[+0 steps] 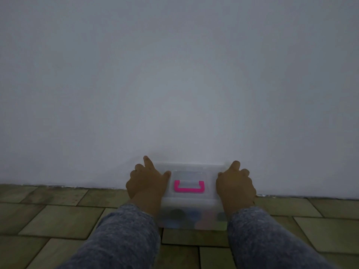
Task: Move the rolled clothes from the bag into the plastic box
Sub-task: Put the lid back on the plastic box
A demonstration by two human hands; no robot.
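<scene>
So the floor [58, 220] is greenish-tan rectangular tiles laid staggered, and it runs up to a plain white wall [174, 74] that fills most of the view. Lighting is pretty dim.

One clear plastic box [191, 202] sits on the tiles right against the wall, at about 6 o'clock in the frame, lid on. There's one pink handle [188, 186] lying flat in a recess on the lid.

Two hands, one on each end of the lid. The left hand [146, 180] lies palm down on the 9 o'clock end, index finger pointing up toward the wall, the other fingers curled over the edge. The right hand [235, 184] does the same at the 3 o'clock end. Neither is wrapped around anything, they're just flat on the lid. Both sleeves [124, 239] are grey knit.

Through the cloudy front wall you can make out rolled clothes [177, 214] as dark, blue and pinkish blobs, too blurry to count properly.
</scene>
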